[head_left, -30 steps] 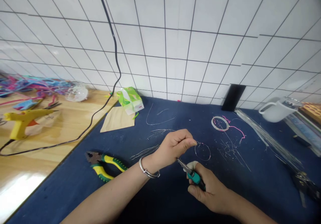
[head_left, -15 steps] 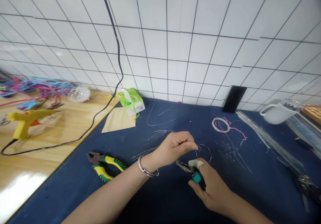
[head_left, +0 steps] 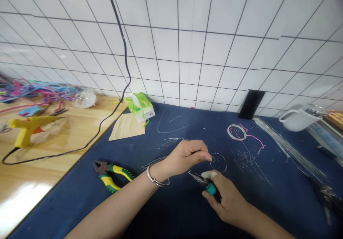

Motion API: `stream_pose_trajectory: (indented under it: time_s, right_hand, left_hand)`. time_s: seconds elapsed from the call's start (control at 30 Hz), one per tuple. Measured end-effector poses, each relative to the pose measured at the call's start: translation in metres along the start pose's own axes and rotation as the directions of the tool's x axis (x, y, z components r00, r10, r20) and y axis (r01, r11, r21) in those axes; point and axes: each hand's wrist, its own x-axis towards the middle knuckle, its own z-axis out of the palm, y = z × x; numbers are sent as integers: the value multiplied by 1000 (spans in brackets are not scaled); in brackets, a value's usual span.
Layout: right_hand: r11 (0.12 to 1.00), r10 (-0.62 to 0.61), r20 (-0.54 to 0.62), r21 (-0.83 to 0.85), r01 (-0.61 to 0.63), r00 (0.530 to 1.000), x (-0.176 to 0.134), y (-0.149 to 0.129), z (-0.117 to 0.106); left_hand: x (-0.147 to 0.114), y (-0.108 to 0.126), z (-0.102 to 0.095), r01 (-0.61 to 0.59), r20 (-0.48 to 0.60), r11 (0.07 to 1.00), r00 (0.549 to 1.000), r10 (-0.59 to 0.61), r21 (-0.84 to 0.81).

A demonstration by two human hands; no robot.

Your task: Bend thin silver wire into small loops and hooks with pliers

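My left hand (head_left: 190, 156), a silver bangle on its wrist, is closed in a pinch on a thin wire ring (head_left: 225, 163) with a few small pink beads. The ring stands out to the right of the fingertips; where it meets them is hard to see. Just below, my right hand (head_left: 226, 198) grips small pliers (head_left: 210, 188) with teal and black handles, and their narrow jaws point up and left, under my left hand. White tape wraps one right finger. A tiny pale bit shows at the jaw tips, too small to name.
Larger yellow-green pliers (head_left: 114, 174) lie left of my left forearm. Wire offcuts (head_left: 248, 160) and a round dish of pink beads (head_left: 237, 132) are at right, near a wire bundle (head_left: 289, 149) and a white mug (head_left: 296, 119). A yellow glue gun (head_left: 25, 133) rests on the wooden table.
The jaws of the small pliers have come closer together. Both hands stay almost in place, and the view has shifted slightly.
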Motion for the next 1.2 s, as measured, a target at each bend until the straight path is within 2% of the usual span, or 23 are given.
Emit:
stream_pose_trajectory:
  time_s: [0.17,0.33,0.93,1.07,1.2]
  right_hand:
    - [1000,4,24,9,-4,1000,0,0,1]
    - [1000,10,-22,10,-9,1000,1,2,1]
    - [1000,6,16,14,-6,1000,-1,5,5]
    - [1000,-7,41,11,7,999,-1,5,7]
    - [998,-47,-4,-48,46,999,-2,9,10]
  left_hand:
    - [0,0,-1,-14,-2,1000,1000,15,22]
    - [-1,2,-4,-47,-17,998,999,48,30]
    - [-1,1,-5,-88,92,992,993,80,88]
    - [-1,3,-6,-93,94,993,992,86,70]
    - [-2,3,-5,-72,62,997,996,71,3]
